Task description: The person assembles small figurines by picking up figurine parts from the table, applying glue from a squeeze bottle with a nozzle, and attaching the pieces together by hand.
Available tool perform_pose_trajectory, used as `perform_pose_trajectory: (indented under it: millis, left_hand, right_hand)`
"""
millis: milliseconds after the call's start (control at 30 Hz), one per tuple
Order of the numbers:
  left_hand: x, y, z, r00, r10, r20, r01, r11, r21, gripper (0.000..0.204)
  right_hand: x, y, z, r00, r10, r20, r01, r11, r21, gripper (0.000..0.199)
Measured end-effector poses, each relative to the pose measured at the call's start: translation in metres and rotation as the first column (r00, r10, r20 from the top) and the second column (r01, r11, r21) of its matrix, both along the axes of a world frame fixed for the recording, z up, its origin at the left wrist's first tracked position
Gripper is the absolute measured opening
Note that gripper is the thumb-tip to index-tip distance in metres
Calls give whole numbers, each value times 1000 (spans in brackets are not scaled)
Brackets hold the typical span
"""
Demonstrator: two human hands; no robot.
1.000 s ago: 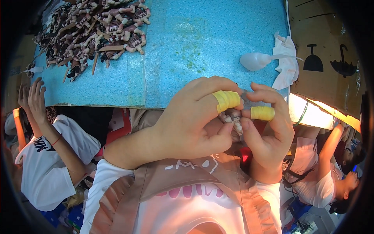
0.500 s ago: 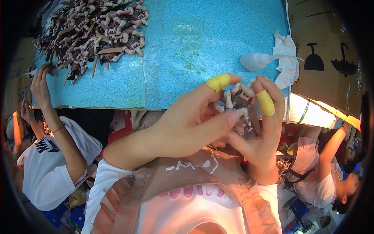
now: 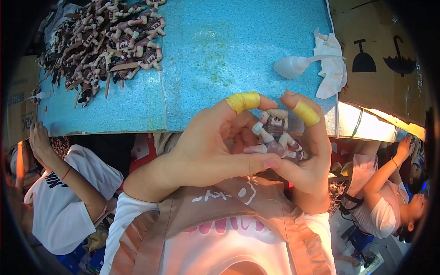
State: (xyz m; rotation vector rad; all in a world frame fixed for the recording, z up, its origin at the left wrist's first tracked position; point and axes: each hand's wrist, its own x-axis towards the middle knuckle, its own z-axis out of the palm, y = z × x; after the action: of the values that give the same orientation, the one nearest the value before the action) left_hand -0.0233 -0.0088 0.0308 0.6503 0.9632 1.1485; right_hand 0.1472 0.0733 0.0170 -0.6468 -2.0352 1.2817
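A small toy figurine with pale limbs and a dark brown-red body is held between my two hands, just off the table's front edge. My left hand grips it from the left, with the thumb along its lower side and the taped forefinger at its top. On the other side, my right hand curves around it, thumb underneath and forefinger raised near its upper end. Yellow tape wraps both forefingers. Some of my left fingers are partly hidden behind the figurine.
Many similar figurines lie in a heap at the far left of the blue table. A white squeeze bottle rests on its side, its nozzle on a crumpled tissue. Cardboard borders the right; people sit on both sides.
The figurine has turned and tilted between my fingers, and both hands have shifted slightly left. The person at left has lowered a hand from the heap toward the table edge.
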Motion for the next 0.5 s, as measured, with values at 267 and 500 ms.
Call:
perform_pose_trajectory:
  millis: [267,500]
  left_hand:
    - [2,1,3,999,-10,-53,9,1000,-24,64]
    - [4,3,3,999,28,18,-28,999,-20,63]
  right_hand:
    - [1,9,2,998,40,52,-54,947,318,61]
    - [0,8,4,998,29,55,-48,917,395,59]
